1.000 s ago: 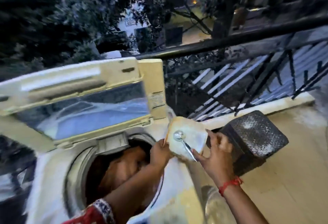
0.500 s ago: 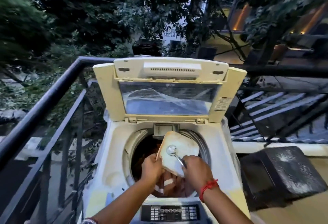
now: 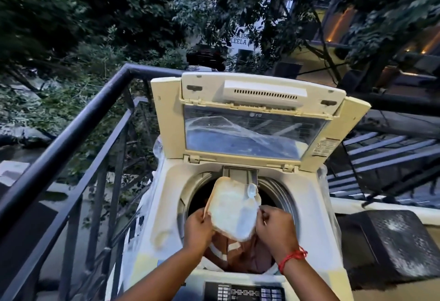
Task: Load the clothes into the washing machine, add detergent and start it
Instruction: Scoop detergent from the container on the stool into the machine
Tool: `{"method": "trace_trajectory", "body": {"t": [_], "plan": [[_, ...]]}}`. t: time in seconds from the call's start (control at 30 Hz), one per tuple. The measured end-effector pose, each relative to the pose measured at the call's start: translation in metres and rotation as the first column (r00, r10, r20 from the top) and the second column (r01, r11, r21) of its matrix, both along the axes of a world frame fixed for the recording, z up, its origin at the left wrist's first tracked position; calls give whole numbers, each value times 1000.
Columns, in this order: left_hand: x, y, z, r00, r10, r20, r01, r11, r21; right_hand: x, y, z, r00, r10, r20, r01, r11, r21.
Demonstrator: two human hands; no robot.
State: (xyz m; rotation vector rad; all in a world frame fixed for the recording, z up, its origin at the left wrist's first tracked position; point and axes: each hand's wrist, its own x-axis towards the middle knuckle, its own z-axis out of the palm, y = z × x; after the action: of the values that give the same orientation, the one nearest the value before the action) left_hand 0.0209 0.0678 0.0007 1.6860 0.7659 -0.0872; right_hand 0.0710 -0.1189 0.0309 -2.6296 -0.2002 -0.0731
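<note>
A cream top-loading washing machine (image 3: 309, 205) stands in front of me with its lid (image 3: 257, 119) raised. Brown and reddish clothes (image 3: 240, 256) lie in the drum. My left hand (image 3: 198, 230) grips the left edge of a pale detergent container (image 3: 232, 210), tilted over the drum opening and showing white powder inside. My right hand (image 3: 275, 228) pinches the handle of a small spoon (image 3: 252, 191), whose bowl sits at the container's upper right edge. The control panel (image 3: 245, 292) is at the bottom of the view.
A black metal railing (image 3: 71, 138) runs along the left of the balcony and behind the machine. A dark speckled box (image 3: 390, 243) sits on the floor to the right. Trees and buildings lie beyond.
The view swung left and now faces the washing machine straight on. Both hands carried the container from the machine's right side to over the drum, and the spoon rose to the container's upper edge.
</note>
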Motion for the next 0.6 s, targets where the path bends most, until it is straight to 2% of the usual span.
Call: {"method": "trace_trajectory", "body": {"t": [0.37,0.5,0.6], "plan": [[-6,-7,2,997,-51,57,49,998,33,-10,41,3,989,120,-89,-123,992,-34],[-6,-8,4,997,-65,47,64,997,37,-14,54,1,984,140,-106,-138,990,23],[-4,-7,5,997,-58,55,56,997,45,-14,58,-2,987,90,-134,-71,987,141]]}}
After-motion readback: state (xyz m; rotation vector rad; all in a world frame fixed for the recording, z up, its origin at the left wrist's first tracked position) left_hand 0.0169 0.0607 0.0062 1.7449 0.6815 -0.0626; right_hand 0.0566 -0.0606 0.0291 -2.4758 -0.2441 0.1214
